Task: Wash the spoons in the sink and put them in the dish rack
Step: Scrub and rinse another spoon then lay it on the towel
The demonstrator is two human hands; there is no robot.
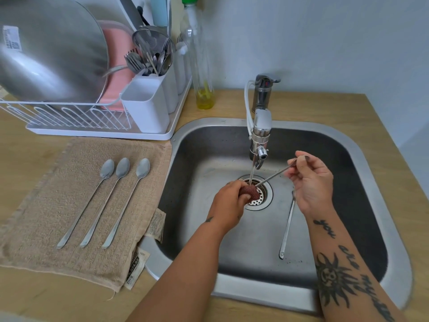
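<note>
The surface (229, 103) is light wood, with a steel sink (255, 296) set in it under a pale wall (325, 43). At the far left stands a white dish rack (69, 117); what the large steel vessel (46, 54) in it is, I cannot tell. Near it lies a beige towel (58, 228) with three long spoons (104, 203) side by side, bowls to the far side.

Water runs from the faucet (261, 135) over the drain strainer (262, 201). There the left hand (228, 203) is clamped on a red-brown mesh scrubber (249, 191), which hides the bowl of the held spoon (274, 176). The right hand (311, 182) pinches the far end of this spoon's handle between thumb and fingers.

One more spoon (287, 226) lies on the sink bottom at the right; its bowl is hidden behind the right hand.
</note>
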